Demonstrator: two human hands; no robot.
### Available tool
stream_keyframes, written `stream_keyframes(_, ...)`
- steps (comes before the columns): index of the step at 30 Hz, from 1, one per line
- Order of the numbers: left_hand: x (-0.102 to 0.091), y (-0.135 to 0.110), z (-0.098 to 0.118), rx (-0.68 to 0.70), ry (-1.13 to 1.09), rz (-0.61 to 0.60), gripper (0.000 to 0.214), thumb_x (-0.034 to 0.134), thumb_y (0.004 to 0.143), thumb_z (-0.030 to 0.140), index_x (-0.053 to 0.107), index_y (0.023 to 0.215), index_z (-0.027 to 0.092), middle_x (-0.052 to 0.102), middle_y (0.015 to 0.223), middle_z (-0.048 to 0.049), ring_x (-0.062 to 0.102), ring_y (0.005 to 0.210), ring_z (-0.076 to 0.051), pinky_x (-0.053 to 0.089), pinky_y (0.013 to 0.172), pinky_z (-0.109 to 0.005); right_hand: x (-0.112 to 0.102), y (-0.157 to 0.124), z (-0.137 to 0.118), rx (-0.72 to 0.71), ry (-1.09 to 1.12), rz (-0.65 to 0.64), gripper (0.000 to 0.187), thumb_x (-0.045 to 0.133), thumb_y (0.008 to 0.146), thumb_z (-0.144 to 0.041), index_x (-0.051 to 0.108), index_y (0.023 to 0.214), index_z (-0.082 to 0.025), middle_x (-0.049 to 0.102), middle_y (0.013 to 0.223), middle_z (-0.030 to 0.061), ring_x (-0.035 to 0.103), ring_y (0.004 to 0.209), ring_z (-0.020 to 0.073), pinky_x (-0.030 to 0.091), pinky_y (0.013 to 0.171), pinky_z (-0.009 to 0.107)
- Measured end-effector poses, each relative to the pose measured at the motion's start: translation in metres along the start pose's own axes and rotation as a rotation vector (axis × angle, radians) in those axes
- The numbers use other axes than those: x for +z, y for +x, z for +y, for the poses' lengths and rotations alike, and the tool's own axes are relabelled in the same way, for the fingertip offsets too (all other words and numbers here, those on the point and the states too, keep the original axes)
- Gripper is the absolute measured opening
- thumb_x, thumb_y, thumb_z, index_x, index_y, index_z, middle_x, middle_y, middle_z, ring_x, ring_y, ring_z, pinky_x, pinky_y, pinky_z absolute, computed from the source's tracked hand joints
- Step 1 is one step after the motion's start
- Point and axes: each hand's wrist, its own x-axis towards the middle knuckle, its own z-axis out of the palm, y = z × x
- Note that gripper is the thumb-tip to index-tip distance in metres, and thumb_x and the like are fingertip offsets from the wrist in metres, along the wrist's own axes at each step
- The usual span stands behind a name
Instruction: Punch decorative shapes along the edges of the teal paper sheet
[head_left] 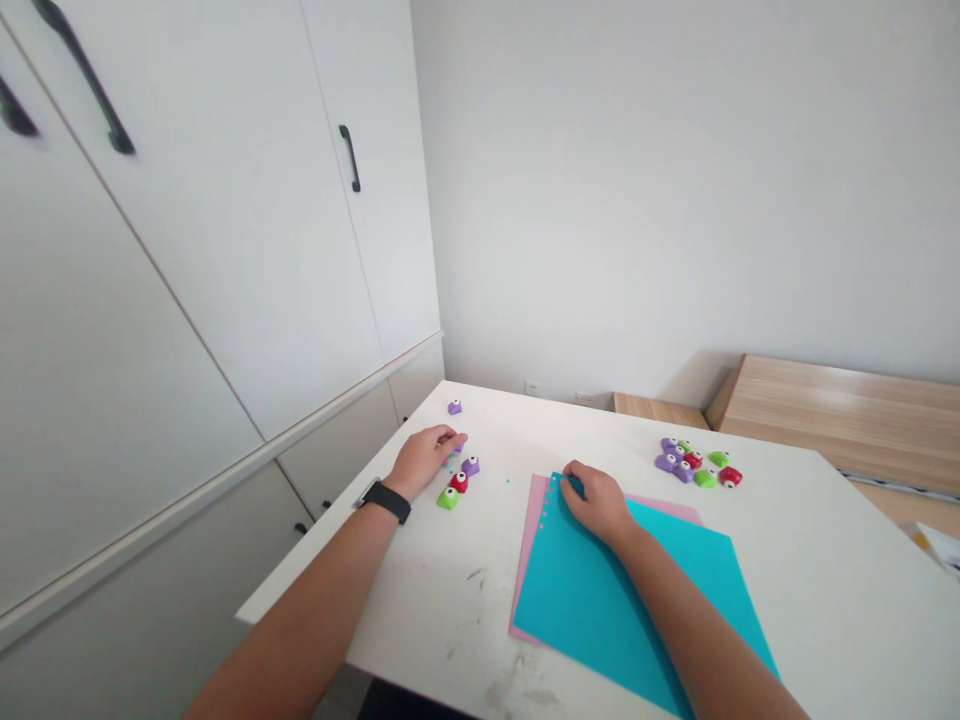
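The left hand (424, 460) was curled around a small purple paper punch (458, 446) near the other punches (694, 463), while the right hand (592, 503) lay on the blue paper (600, 610), its grip unclear, with a few holes (544, 508) punched along one edge and the rest unmarked.

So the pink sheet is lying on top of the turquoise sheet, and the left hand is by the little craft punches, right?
No: the head view shows the turquoise sheet lying on top of the pink sheet. The left hand is by the little craft punches, as you said.
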Motion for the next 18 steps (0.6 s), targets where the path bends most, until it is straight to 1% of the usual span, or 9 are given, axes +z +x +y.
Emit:
stream_keyframes(2, 0.001, -0.001, 0.0, 0.036, 0.04, 0.006, 0.04, 0.056, 0.081, 0.061, 0.071, 0.086, 0.024, 0.074, 0.085, -0.0023, 0.068, 0.077, -0.022, 0.045, 0.069, -0.029, 0.0, 0.0, -0.001, 0.003, -0.006, -0.011, 0.016, 0.046, 0.092, -0.03, 0.061, 0.093, -0.022, 0.071, 0.088, 0.0039, 0.065, 0.085, 0.0191, 0.039, 0.074, 0.025)
stream_keyframes(4, 0.001, -0.001, -0.002, 0.072, 0.098, 0.008, 0.038, 0.059, 0.079, 0.06, 0.072, 0.087, 0.025, 0.074, 0.089, -0.0032, 0.067, 0.083, -0.024, 0.044, 0.072, -0.03, 0.0, 0.0, -0.001, 0.005, -0.01, -0.023, 0.017, 0.045, 0.093, -0.029, 0.061, 0.094, -0.022, 0.071, 0.089, 0.0041, 0.065, 0.086, 0.0191, 0.039, 0.075, 0.025)
stream_keyframes(7, -0.001, -0.001, -0.004, 0.1, 0.173, 0.013, 0.039, 0.059, 0.079, 0.06, 0.074, 0.089, 0.025, 0.074, 0.092, -0.0049, 0.065, 0.085, -0.024, 0.044, 0.073, -0.031, -0.001, 0.0, -0.002, 0.006, -0.013, -0.03, 0.019, 0.043, 0.093, -0.028, 0.061, 0.094, -0.022, 0.071, 0.09, 0.0043, 0.065, 0.087, 0.0191, 0.039, 0.076, 0.025)
stream_keyframes(10, -0.005, -0.001, -0.005, 0.1, 0.219, 0.007, 0.042, 0.057, 0.081, 0.061, 0.074, 0.089, 0.025, 0.074, 0.092, -0.0058, 0.065, 0.086, -0.025, 0.044, 0.074, -0.031, -0.002, 0.0, -0.003, 0.009, -0.008, -0.036, 0.019, 0.042, 0.094, -0.028, 0.061, 0.093, -0.022, 0.071, 0.09, 0.0043, 0.065, 0.087, 0.0186, 0.039, 0.076, 0.024)
stream_keyframes(14, -0.014, 0.0, -0.001, 0.065, 0.181, -0.037, 0.046, 0.053, 0.082, 0.065, 0.073, 0.082, 0.024, 0.074, 0.087, -0.0046, 0.064, 0.079, -0.024, 0.043, 0.068, -0.03, -0.002, 0.0, -0.004, 0.013, -0.011, -0.042, 0.018, 0.043, 0.094, -0.027, 0.061, 0.093, -0.021, 0.07, 0.09, 0.0042, 0.064, 0.087, 0.0186, 0.039, 0.076, 0.025)
stream_keyframes(15, -0.016, 0.001, 0.001, 0.051, 0.144, -0.018, 0.047, 0.051, 0.083, 0.066, 0.073, 0.082, 0.024, 0.074, 0.087, -0.0039, 0.064, 0.077, -0.023, 0.043, 0.067, -0.03, -0.002, 0.0, -0.005, 0.012, -0.012, -0.042, 0.018, 0.044, 0.094, -0.027, 0.061, 0.093, -0.021, 0.07, 0.09, 0.0042, 0.064, 0.087, 0.0187, 0.039, 0.076, 0.025)
stream_keyframes(16, -0.019, 0.001, 0.004, 0.032, 0.098, 0.027, 0.048, 0.049, 0.084, 0.066, 0.072, 0.085, 0.023, 0.074, 0.086, -0.0035, 0.064, 0.075, -0.022, 0.044, 0.067, -0.03, -0.002, 0.0, -0.005, 0.012, -0.012, -0.041, 0.018, 0.044, 0.094, -0.026, 0.061, 0.093, -0.021, 0.07, 0.09, 0.0044, 0.064, 0.088, 0.0188, 0.039, 0.077, 0.025)
stream_keyframes(18, -0.024, 0.002, 0.013, -0.007, -0.019, 0.175, 0.051, 0.045, 0.087, 0.066, 0.069, 0.092, 0.021, 0.074, 0.087, -0.0039, 0.064, 0.073, -0.021, 0.045, 0.068, -0.029, -0.002, 0.001, -0.006, 0.019, -0.019, -0.039, 0.018, 0.044, 0.093, -0.025, 0.061, 0.093, -0.021, 0.071, 0.09, 0.0049, 0.064, 0.087, 0.019, 0.039, 0.077, 0.025)
